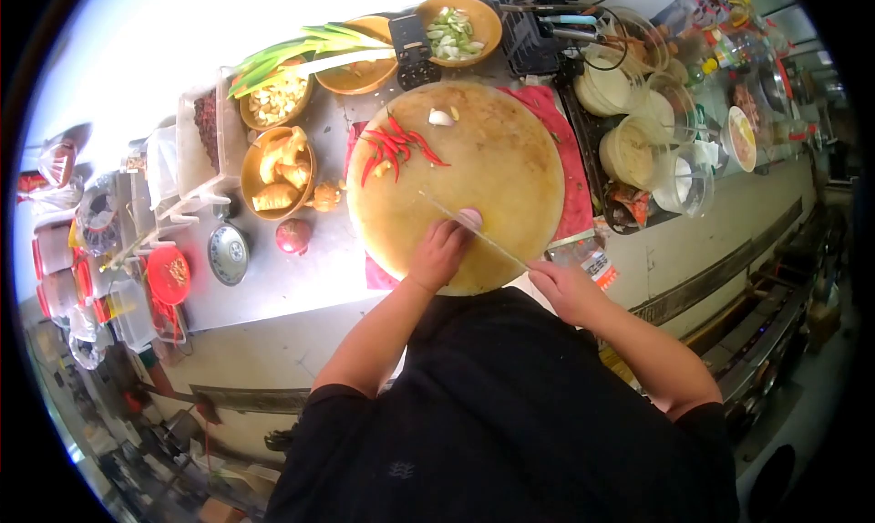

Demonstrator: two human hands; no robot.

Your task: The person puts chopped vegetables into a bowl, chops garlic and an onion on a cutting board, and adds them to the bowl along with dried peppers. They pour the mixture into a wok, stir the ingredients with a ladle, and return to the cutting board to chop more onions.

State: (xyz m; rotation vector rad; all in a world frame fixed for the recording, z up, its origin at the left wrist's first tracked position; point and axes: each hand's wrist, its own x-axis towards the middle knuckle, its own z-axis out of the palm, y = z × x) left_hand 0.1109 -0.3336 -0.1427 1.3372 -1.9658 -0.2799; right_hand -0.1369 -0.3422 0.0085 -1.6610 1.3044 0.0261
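My left hand (441, 253) rests near the front of the round wooden chopping board (501, 149), its fingers closed against a small pale pink bulb (470, 217). The bulb could be garlic or shallot; the frame does not settle which. My right hand (567, 292) grips the handle of a knife (474, 229) at the board's front right edge. Its thin blade slants across the board, edge-on to the camera, right beside the bulb and the left fingers. Farther back on the board lie several red chillies (392, 146) and a white garlic clove (441, 117).
A red cloth (572, 177) lies under the board. Bowls of ginger (283, 169), chopped garlic (273, 101) and sliced scallion (454, 35) stand left and behind, with long scallions (305, 56). A red onion (293, 237) sits left. Tubs (631, 151) crowd the right.
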